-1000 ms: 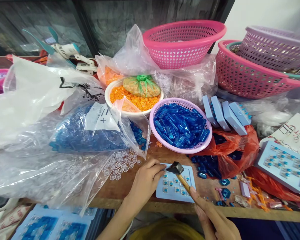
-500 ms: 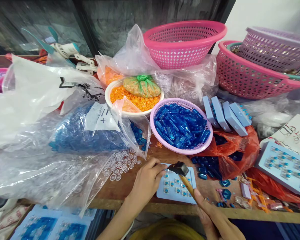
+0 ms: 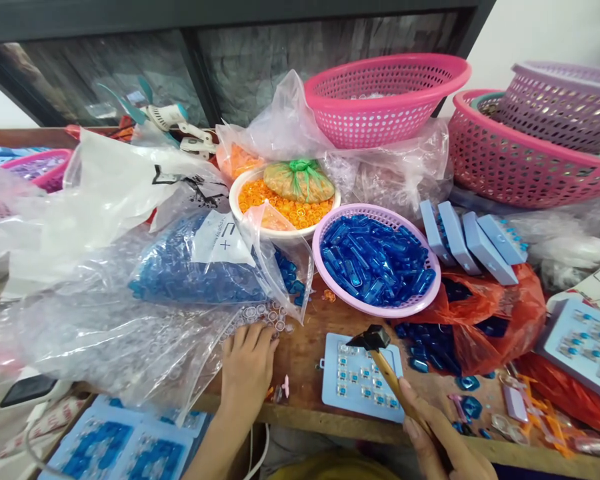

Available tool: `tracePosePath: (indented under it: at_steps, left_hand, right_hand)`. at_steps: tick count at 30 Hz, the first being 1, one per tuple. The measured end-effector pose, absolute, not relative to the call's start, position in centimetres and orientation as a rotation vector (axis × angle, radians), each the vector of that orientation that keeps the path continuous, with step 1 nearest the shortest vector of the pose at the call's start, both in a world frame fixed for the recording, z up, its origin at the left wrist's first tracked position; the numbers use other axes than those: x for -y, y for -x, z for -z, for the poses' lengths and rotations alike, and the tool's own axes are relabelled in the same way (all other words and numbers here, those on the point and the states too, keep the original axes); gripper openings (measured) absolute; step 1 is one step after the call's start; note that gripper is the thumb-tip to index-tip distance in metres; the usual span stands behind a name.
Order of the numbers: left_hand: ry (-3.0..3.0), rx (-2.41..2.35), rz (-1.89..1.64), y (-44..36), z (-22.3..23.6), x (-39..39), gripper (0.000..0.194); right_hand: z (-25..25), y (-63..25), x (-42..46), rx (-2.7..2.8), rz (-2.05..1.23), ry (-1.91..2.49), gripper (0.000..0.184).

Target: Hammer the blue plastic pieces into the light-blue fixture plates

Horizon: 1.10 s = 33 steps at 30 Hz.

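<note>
My right hand (image 3: 433, 433) is wrapped round the wooden handle of a hammer (image 3: 390, 373). The black hammer head (image 3: 370, 338) hangs over the top of a light blue plastic tray (image 3: 334, 397) that lies flat on the bench. Rows of small clear pieces with blue centres (image 3: 366, 392) sit in this tray. To its left, my left hand (image 3: 249, 363) reaches palm down to a scatter of small clear plastic rings (image 3: 280, 317) by the open bag. Its fingers are slightly apart and bent, with the fingertips at the rings; the thumb is mostly hidden.
A lilac basket of blue pieces (image 3: 321, 267) stands behind the tray. Left of it are a white bowl of orange rings (image 3: 236, 212) and large clear bags (image 3: 105, 333). Several light blue blocks (image 3: 460, 237) lean by a red bag (image 3: 510, 340). Filled trays (image 3: 100, 427) lie below the bench edge.
My left hand has left the tray and moved left to the clear rings. My right hand still holds the hammer over the tray. The whole view has shifted slightly.
</note>
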State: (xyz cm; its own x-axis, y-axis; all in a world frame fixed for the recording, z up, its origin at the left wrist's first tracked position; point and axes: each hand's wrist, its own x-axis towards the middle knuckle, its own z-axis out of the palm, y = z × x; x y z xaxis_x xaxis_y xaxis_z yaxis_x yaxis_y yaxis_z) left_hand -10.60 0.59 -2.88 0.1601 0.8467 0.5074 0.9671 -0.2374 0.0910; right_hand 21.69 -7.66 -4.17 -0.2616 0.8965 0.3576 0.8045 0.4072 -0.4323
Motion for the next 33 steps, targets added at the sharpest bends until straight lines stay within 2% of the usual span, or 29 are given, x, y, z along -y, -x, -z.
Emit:
tracePosePath:
  at_steps: [6,11,21,28,33]
  left_hand:
    - [2.429,1.871,0.677,9.6,2.2,-0.4,0.023]
    - [2.380,1.965,0.574,9.3,2.4,-0.9,0.018]
    - [2.417,1.840,0.585,8.8,2.2,-1.7,0.012]
    - [2.674,1.591,0.965,5.9,0.6,-1.5,0.011]
    - [2.853,1.374,0.990,3.7,0.5,-1.2,0.015]
  right_hand:
    - [4.2,-22.1,7.9,2.141,-0.126,1.470,0.055]
    - [4.6,-22.2,8.0,2.155,-0.083,1.469,0.054]
    - [3.4,-21.3,8.4,2.006,-0.259,1.550,0.049]
    - [3.7,-21.7,9.0,1.960,-0.251,1.547,0.053]
    - [3.3,-21.6,9.7,1.957,-0.201,1.509,0.057]
